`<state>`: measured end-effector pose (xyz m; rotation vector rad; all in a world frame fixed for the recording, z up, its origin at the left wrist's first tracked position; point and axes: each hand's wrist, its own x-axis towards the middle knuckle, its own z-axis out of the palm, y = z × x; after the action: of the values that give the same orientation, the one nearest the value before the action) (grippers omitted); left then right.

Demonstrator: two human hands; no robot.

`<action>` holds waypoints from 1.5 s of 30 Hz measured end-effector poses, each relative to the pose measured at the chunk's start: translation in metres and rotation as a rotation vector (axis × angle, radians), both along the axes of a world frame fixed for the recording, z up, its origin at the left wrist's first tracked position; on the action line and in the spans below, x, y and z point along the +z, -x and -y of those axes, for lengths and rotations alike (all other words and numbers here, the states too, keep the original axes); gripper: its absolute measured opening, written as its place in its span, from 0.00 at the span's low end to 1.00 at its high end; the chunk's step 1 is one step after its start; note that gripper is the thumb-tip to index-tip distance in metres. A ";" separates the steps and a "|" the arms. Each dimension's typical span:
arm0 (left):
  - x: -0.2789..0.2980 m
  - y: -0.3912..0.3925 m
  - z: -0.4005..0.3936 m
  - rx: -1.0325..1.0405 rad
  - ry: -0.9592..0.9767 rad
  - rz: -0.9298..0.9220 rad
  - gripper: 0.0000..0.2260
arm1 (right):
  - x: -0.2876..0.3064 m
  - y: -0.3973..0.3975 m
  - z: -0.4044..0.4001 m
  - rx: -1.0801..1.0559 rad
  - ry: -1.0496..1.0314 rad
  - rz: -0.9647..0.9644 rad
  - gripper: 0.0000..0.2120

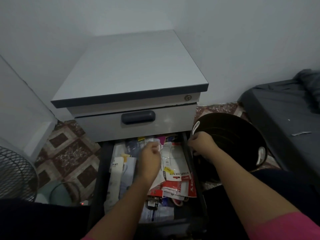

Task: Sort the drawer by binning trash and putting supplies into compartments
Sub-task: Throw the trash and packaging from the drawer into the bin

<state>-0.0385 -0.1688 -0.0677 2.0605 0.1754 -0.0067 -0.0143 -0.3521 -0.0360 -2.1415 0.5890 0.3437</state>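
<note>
Your left hand (151,159) pinches clear wrapping over the open, cluttered drawer (102,170); your right hand (201,144), fingers curled, holds the dark bin (242,135) rim at 3 o'clock. Keep the bin steadied close and lift the wrapper free before crossing.

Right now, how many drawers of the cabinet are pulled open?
1: the lower drawer, pulled out toward the person and full of packaging. The upper drawer above it, with the dark handle, is closed. Any lower drawers would be hidden.
</note>
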 end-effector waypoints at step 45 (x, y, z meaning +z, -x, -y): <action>-0.045 -0.009 -0.110 -0.117 0.088 -0.429 0.36 | -0.039 0.006 -0.081 0.062 -0.229 -0.081 0.11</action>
<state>-0.0295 -0.0588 -0.1122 1.9555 0.3113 -0.5218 -0.0206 -0.2715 -0.0750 -1.9356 0.5044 0.5097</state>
